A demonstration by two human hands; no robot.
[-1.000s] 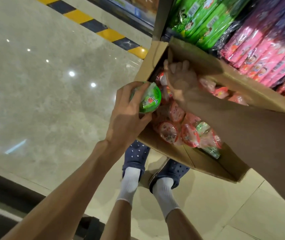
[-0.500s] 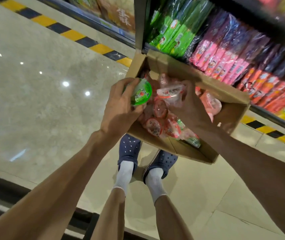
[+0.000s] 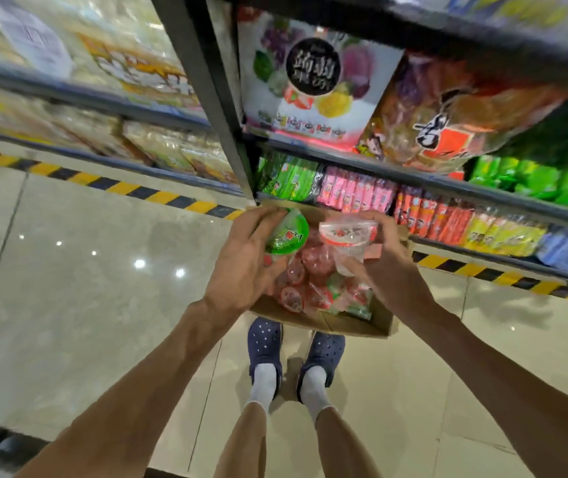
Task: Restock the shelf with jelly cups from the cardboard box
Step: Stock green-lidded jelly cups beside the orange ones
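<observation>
At frame centre, the left hand (image 3: pixel 241 267) grips a green jelly cup (image 3: pixel 286 235); the right hand (image 3: pixel 388 267) pinches a red one (image 3: pixel 346 241). Both hover over the cardboard box (image 3: pixel 344 326). Slick lids could slip, dropping either cup.

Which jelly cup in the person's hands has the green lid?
The green-lidded jelly cup in the left hand; the right hand holds a red-lidded cup.

Bright, even overhead store lighting; small white glare spots dot the glossy floor (image 3: pixel 68 270) at centre left. Upper-frame shelves (image 3: pixel 413 181) smear with motion blur, and wide-angle distortion bends the edges.
</observation>
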